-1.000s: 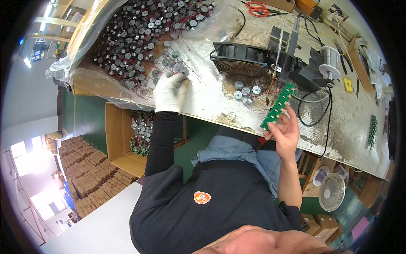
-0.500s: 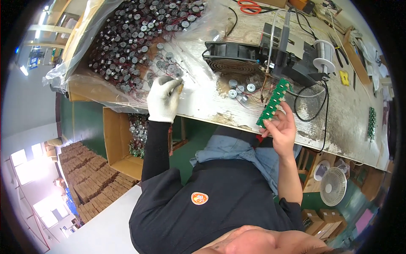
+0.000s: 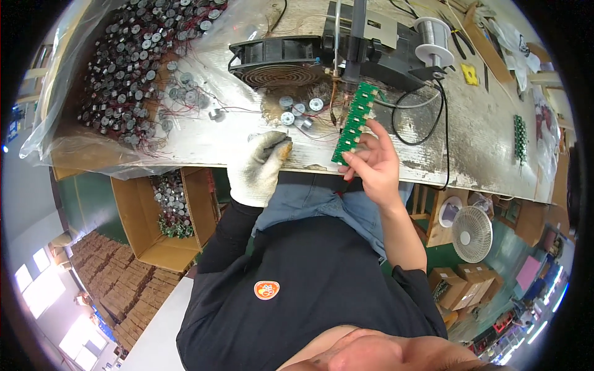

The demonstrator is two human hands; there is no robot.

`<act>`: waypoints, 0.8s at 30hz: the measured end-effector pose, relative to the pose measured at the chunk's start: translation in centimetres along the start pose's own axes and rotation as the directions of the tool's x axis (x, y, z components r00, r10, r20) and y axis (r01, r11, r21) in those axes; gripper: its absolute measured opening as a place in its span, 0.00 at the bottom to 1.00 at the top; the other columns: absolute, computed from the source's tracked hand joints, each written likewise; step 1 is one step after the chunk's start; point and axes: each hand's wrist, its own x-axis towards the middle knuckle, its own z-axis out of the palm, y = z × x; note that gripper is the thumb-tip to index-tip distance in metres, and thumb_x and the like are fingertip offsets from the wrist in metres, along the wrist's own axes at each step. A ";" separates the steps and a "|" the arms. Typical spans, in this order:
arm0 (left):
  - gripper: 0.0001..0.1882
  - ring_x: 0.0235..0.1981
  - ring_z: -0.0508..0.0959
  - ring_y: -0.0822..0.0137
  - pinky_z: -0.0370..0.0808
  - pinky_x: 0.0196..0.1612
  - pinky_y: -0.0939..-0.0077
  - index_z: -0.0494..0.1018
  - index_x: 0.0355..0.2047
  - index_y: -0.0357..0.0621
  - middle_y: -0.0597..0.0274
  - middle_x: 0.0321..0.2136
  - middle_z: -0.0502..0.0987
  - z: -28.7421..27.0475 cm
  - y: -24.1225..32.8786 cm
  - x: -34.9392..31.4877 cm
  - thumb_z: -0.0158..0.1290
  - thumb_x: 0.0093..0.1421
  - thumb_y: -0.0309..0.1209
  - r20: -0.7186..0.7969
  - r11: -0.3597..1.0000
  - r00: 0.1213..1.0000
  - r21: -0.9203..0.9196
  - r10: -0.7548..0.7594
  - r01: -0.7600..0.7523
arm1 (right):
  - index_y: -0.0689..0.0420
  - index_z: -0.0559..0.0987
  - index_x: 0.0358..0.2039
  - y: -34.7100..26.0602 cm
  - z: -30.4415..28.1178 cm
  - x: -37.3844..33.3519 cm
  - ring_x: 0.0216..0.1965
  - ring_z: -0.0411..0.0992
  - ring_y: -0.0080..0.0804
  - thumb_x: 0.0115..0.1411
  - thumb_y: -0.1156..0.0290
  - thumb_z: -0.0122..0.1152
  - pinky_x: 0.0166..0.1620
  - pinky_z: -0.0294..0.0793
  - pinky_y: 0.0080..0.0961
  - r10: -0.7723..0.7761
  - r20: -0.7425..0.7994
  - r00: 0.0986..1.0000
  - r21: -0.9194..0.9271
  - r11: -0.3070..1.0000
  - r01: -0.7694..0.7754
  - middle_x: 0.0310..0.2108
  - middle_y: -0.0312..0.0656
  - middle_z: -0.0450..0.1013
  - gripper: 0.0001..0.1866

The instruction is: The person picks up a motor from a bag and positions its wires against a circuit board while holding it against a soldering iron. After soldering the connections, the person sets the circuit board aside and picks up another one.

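Starting at the left, a heap of small round motors [image 3: 133,68] with thin red leads lies on a clear plastic sheet [image 3: 55,145] spread over the far-left part of the worn workbench [image 3: 470,148]. A second ago the gloved left hand [image 3: 260,167] was reaching into the edge of that heap; now it has drawn back to the near edge of the bench, fingers curled together as if pinching something small, though what it holds, if anything, is hidden by the glove. I take that as a pick finished and the part being brought toward the middle.

Just right of it, a few loose motors [image 3: 298,110] sit in front of a black fan [image 3: 278,62]. The bare right hand [image 3: 371,164] grasps the near end of a long green circuit board [image 3: 354,122] between thumb and fingertips. The board has swung nearer the centre than before and now stands tilted, its far end just beside the soldering iron tip [image 3: 337,93] under the stand. It is a narrow strip of repeated identical sections with pale markings.

Further right stand a solder spool [image 3: 433,37] and, at the far right edge, another green board [image 3: 520,139].
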 end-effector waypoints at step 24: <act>0.13 0.32 0.76 0.75 0.73 0.38 0.81 0.73 0.40 0.31 0.60 0.31 0.77 3.6 1.3 0.5 0.54 0.61 0.30 0.313 0.959 0.915 -0.043 -0.253 0.280 | 0.58 0.56 0.62 -1.4 0.1 0.3 0.27 0.75 0.30 0.54 0.87 0.57 0.23 0.74 0.18 0.091 0.016 0.996 0.035 0.995 -0.092 0.42 0.49 0.68 0.36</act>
